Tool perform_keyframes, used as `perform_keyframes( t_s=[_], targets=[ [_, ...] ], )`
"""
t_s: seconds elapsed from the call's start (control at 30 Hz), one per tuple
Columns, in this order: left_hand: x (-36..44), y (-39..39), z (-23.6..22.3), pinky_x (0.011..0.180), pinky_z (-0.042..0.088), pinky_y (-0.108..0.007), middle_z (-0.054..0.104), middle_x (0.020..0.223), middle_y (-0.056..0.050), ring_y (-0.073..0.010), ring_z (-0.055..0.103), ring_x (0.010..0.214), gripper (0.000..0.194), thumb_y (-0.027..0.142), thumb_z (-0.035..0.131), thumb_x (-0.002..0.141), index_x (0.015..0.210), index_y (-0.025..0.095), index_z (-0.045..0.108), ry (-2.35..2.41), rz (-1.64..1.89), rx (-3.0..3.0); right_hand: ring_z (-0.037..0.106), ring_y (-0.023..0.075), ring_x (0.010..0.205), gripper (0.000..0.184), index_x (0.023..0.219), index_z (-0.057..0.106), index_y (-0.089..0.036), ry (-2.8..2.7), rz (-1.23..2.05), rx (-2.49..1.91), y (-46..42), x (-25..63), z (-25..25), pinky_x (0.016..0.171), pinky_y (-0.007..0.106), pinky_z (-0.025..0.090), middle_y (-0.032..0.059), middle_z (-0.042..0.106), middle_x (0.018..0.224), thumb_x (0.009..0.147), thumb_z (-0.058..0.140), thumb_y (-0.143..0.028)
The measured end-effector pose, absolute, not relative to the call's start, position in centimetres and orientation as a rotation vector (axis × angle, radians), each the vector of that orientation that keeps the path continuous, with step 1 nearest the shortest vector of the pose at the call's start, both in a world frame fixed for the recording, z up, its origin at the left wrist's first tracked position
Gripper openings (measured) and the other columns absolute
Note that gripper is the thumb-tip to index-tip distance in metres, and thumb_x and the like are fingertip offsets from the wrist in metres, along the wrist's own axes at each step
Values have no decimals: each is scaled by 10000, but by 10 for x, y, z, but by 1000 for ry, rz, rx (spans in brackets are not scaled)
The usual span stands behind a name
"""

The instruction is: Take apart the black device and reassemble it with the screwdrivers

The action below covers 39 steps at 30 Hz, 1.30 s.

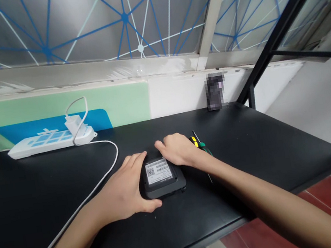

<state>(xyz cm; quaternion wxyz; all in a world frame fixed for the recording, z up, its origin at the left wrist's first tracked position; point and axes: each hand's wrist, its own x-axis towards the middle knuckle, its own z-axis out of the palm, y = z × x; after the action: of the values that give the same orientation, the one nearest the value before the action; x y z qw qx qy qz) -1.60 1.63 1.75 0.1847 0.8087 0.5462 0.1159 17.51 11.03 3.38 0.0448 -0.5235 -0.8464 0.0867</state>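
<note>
A flat black box-shaped device (166, 187) lies on the black desk, with a white label (157, 172) on top that carries a QR code and barcodes. My left hand (128, 185) is wrapped around its left side, fingers at the far edge and thumb by the near edge. At the far right corner of the device, my right hand (175, 149) is closed, its fingers curled under and mostly hidden; I cannot make out whether anything is in them. Beside the right wrist lie screwdrivers, one with a yellow and black handle (193, 141) and one with a green handle (202, 145), partly covered by the arm.
At the back left stands a white power strip (44, 144) with a white charger (75, 124) plugged in. Its white cable (104, 172) runs along the desk past my left arm. A blurred dark upright object (215, 91) leans against the back wall. A black metal frame (251, 96) rises at the right.
</note>
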Motion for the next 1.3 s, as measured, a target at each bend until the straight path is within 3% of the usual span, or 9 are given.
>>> perform_keyframes(
  t_s=[0.27, 0.4, 0.5, 0.63, 0.77, 0.97, 1.3],
  targets=[
    [-15, 16, 19, 1180, 399, -568, 460, 1544, -196, -411, 438, 1418, 1055, 503, 788, 690, 1556, 108, 334, 1522, 370, 2300, 683, 237, 797, 560, 749, 677, -146, -2391, 436, -1492, 112, 184, 26, 733, 345, 458, 159, 747, 830, 1029, 316, -470],
    [-21, 16, 16, 1167, 406, -587, 477, 1537, -180, -418, 449, 1417, 1031, 515, 795, 703, 1556, 161, 337, 1508, 414, 2309, 677, 170, 868, 389, 882, 677, -167, -2413, 563, -1257, 108, 196, 30, 807, 293, 497, 78, 740, 944, 1016, 452, -455],
    [-26, 17, 15, 1163, 406, -593, 469, 1544, -185, -423, 452, 1417, 1024, 523, 802, 710, 1555, 184, 336, 1504, 430, 2314, 673, 168, 934, 352, 1054, 679, -173, -2469, 679, -1049, 103, 208, 33, 864, 309, 532, 73, 710, 1055, 975, 561, -495],
    [-28, 17, 18, 1148, 431, -585, 490, 1523, -169, -418, 473, 1399, 1003, 514, 817, 701, 1537, 204, 358, 1506, 429, 2299, 589, 266, 1231, 719, 1361, 559, -197, -2597, 780, -778, 98, 223, 33, 1077, 454, 495, 132, 596, 1334, 803, 755, -605],
    [-27, 17, 21, 1129, 454, -575, 538, 1484, -124, -406, 511, 1359, 932, 441, 830, 690, 1499, 249, 410, 1473, 479, 2310, 450, 310, 1403, 1021, 1540, 371, -216, -2687, 808, -627, 96, 229, 31, 1193, 513, 401, 155, 483, 1485, 709, 852, -562],
    [-28, 16, 20, 1129, 454, -579, 527, 1497, -111, -404, 496, 1371, 940, 417, 833, 689, 1507, 274, 392, 1455, 498, 2297, 435, 318, 1386, 1091, 1588, 284, -187, -2736, 746, -655, 89, 228, 31, 1184, 511, 413, 169, 454, 1483, 713, 841, -526],
    [-28, 13, 21, 1123, 459, -591, 492, 1515, -138, -419, 495, 1367, 960, 454, 830, 695, 1519, 250, 381, 1458, 447, 2297, 483, 329, 1294, 1106, 1561, 330, -163, -2705, 672, -666, 88, 226, 32, 1131, 528, 444, 177, 507, 1406, 666, 847, -556]
  ],
)
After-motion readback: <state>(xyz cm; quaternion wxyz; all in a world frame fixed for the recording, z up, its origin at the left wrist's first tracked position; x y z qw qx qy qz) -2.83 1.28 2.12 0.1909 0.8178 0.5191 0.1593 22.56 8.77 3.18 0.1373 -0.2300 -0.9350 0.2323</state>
